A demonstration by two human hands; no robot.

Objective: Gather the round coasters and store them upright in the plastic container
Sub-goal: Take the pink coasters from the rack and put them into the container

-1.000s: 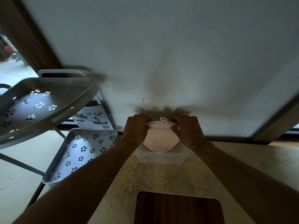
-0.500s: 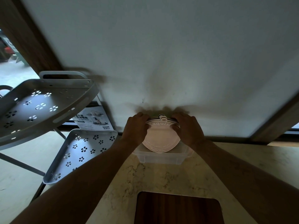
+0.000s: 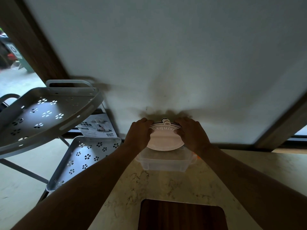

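A stack of round pale pink coasters (image 3: 163, 140) stands on edge, its front face lettered "Exquisi". My left hand (image 3: 138, 136) grips the stack's left side and my right hand (image 3: 192, 136) grips its right side. The stack hangs just above a clear plastic container (image 3: 163, 164) that sits on the marble counter close to the wall. The lower edge of the front coaster is level with or slightly above the container's rim. How many coasters lie behind the front one is hidden.
A white wall (image 3: 166, 63) rises right behind the container. A dark wooden board (image 3: 181, 216) lies on the counter (image 3: 166, 185) near me. To the left stands a grey tiered rack with flower cut-outs (image 3: 43, 113), and a printed box (image 3: 98, 125) behind it.
Both hands have lifted the coaster stack a little, so its lower edge now sits higher relative to the container's rim.
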